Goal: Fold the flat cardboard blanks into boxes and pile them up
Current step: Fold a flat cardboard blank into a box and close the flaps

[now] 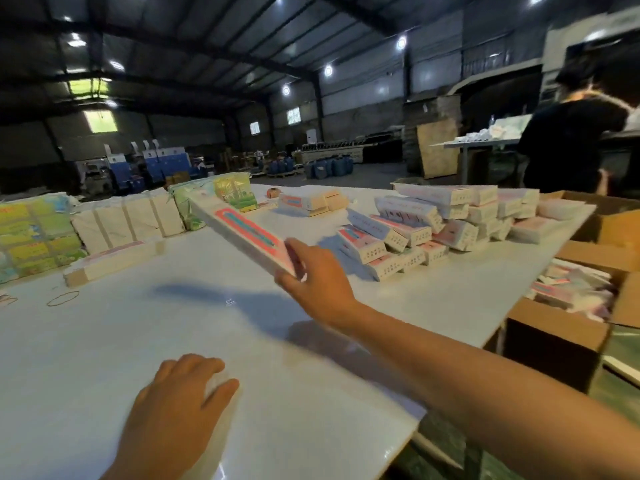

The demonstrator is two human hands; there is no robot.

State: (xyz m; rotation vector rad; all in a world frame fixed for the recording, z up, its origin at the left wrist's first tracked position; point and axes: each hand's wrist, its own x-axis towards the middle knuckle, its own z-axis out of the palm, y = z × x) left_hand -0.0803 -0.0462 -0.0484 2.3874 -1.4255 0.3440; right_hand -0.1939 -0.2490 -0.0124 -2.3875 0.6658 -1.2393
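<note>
The right hand point(317, 277) is stretched out over the white tabletop point(138, 341), thumb and fingers clamped on the near end of a long folded box point(242, 230) with a pink and blue stripe on its top face. The box is held in the air, tilted, its far end pointing away and to the left, above the tabletop. The left hand point(180, 403) rests on the tabletop near its front edge, fingers bent loosely and holding nothing that can be seen.

To the right of the held box, a pile of finished boxes point(440, 226) lies on the tabletop in loose, leaning rows. Beyond the pile, off the tabletop's right edge, stands an open brown carton point(571, 306) with more printed packs inside. To the left of the held box, a flat bundle of blanks point(110, 263) lies on the tabletop, with bundled white stacks point(128, 221) and green-printed packs point(34, 237) behind it. A rubber band point(63, 298) lies in front of the blanks. A person in dark clothes point(568, 147) stands far behind the pile.
</note>
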